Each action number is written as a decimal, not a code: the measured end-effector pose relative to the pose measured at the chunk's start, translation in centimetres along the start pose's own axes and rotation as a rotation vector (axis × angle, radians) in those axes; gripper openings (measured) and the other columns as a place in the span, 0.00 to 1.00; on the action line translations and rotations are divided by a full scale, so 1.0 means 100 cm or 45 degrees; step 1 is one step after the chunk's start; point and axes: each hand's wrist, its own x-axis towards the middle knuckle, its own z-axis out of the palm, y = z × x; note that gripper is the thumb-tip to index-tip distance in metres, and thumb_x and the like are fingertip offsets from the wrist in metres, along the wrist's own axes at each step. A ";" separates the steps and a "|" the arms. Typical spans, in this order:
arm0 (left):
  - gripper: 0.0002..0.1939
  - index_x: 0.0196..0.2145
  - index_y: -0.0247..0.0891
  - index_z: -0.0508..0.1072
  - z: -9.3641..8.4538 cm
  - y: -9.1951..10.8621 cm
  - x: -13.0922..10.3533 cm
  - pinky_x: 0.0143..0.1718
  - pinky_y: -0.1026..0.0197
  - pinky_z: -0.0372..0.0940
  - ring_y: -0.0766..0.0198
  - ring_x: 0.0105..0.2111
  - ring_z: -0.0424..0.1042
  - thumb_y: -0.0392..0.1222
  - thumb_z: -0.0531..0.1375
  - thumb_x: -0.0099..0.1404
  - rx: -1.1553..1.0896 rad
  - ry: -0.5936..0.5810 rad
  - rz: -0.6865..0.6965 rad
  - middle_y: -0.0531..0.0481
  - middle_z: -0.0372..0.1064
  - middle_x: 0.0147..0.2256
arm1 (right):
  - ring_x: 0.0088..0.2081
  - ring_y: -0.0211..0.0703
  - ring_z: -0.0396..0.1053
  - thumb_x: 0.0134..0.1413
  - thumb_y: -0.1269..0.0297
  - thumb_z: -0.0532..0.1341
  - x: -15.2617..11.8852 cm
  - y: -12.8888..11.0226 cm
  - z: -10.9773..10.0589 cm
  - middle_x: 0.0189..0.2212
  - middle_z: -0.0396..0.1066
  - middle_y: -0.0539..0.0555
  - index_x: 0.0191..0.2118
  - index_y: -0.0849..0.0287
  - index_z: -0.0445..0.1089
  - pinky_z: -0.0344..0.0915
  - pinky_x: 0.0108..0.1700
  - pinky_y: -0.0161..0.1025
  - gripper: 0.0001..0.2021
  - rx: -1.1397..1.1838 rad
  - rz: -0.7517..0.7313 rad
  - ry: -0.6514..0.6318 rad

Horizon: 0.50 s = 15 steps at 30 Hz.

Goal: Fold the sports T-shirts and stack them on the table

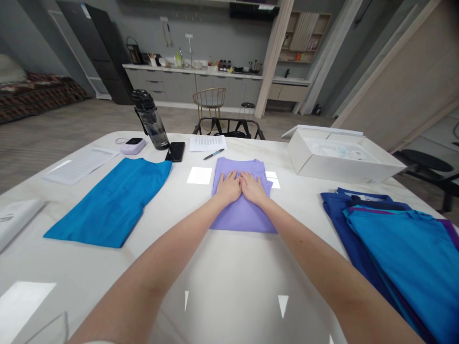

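Observation:
A folded lavender shirt (pixel 244 217) lies flat on the white table (pixel 229 272), straight ahead of me. My left hand (pixel 229 186) rests palm down on its upper half, fingers stretched out. Beside it, my right hand (pixel 252 186) presses on the same cloth, also flat, the two hands touching or nearly so at the index fingers. Neither one grips anything. To the left is a folded blue garment (pixel 118 200), apart from both hands. On the right lies a stack of folded clothes (pixel 405 239) in blue, navy and purple.
Behind the shirt are a pen (pixel 214 154), a printed sheet (pixel 208 143), a black phone (pixel 175 152) and a water bottle (pixel 152 122). A lilac device (pixel 133 146) and papers (pixel 81 165) lie at left. An open white box (pixel 344 155) stands back right. A chair (pixel 229 128) is beyond.

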 end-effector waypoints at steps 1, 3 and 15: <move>0.29 0.69 0.38 0.58 0.002 0.000 -0.007 0.69 0.36 0.43 0.49 0.70 0.49 0.47 0.40 0.76 0.007 -0.002 -0.017 0.41 0.50 0.71 | 0.72 0.52 0.46 0.74 0.55 0.36 -0.009 -0.002 0.003 0.72 0.50 0.56 0.73 0.58 0.52 0.40 0.71 0.60 0.29 -0.004 0.000 -0.020; 0.30 0.70 0.41 0.56 0.005 -0.002 -0.019 0.70 0.37 0.41 0.49 0.71 0.47 0.51 0.41 0.76 0.020 0.021 -0.034 0.43 0.49 0.71 | 0.72 0.53 0.45 0.74 0.52 0.37 -0.023 -0.001 0.006 0.72 0.49 0.54 0.73 0.56 0.51 0.39 0.71 0.59 0.30 -0.054 0.022 -0.011; 0.41 0.73 0.46 0.51 0.000 -0.005 -0.081 0.70 0.35 0.36 0.40 0.72 0.39 0.70 0.40 0.71 0.098 -0.006 0.045 0.42 0.42 0.73 | 0.73 0.53 0.41 0.73 0.49 0.39 -0.094 0.014 -0.009 0.73 0.45 0.55 0.73 0.51 0.50 0.31 0.71 0.65 0.29 -0.125 -0.221 -0.002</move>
